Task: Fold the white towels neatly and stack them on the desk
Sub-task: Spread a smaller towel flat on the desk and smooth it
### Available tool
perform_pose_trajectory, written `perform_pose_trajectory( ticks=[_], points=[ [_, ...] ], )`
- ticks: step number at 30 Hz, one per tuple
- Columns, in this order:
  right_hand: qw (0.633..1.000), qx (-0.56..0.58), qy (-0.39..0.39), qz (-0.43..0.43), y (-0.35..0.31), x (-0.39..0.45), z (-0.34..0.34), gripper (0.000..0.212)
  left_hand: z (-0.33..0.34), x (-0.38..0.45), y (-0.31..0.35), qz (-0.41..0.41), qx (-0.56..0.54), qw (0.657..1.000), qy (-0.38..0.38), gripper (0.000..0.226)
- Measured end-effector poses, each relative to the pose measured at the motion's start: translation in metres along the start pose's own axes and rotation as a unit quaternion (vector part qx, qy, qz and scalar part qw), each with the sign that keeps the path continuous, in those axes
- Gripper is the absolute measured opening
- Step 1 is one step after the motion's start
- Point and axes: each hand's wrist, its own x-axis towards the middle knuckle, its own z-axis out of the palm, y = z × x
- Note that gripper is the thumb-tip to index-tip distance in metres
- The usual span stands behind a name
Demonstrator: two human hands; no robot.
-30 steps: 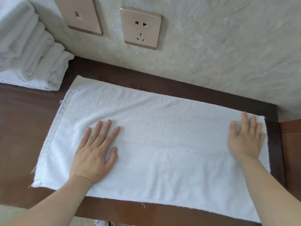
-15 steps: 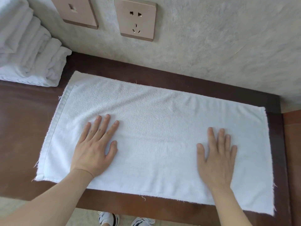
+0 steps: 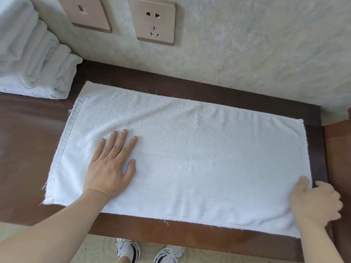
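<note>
A white towel [image 3: 199, 158] lies spread flat on the dark wooden desk [image 3: 28, 149], long side running left to right. My left hand [image 3: 112, 164] presses flat on its left part, fingers straight and spread. At the towel's right edge near the front corner, my right hand [image 3: 315, 202] pinches the cloth, thumb on top and fingers curled under the edge. A stack of folded white towels [image 3: 32, 59] sits at the far left against the wall.
The grey wall [image 3: 247, 54] rises right behind the desk, with a switch plate [image 3: 87, 14] and a power socket [image 3: 154, 21]. The desk ends just right of the towel. My shoes [image 3: 148, 251] show on the floor below the front edge.
My right hand slid from the towel's right-middle to its right edge and took hold of the cloth there. My left hand stayed pressed in place.
</note>
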Motion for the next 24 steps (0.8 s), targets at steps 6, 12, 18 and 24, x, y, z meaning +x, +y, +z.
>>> perform_pose_trajectory(
  ticks=[6, 12, 18, 24],
  points=[
    [0.998, 0.064, 0.011, 0.017, -0.013, 0.011, 0.005, 0.042, 0.0, 0.0, 0.0, 0.0, -0.004, 1.0, 0.0, 0.063],
    [0.997, 0.066, 0.032, -0.018, -0.022, 0.0, 0.007, 0.022, 0.0, -0.001, 0.0, -0.004, -0.004, 1.0, -0.009, 0.064],
    [0.995, 0.052, 0.059, -0.054, -0.026, -0.005, 0.013, 0.028, -0.001, 0.0, 0.0, -0.011, -0.008, 1.0, -0.01, 0.064],
    [0.991, 0.002, 0.09, -0.103, -0.023, -0.01, 0.021, 0.017, 0.002, 0.001, -0.001, -0.015, -0.019, 1.0, -0.002, 0.065]
  ],
)
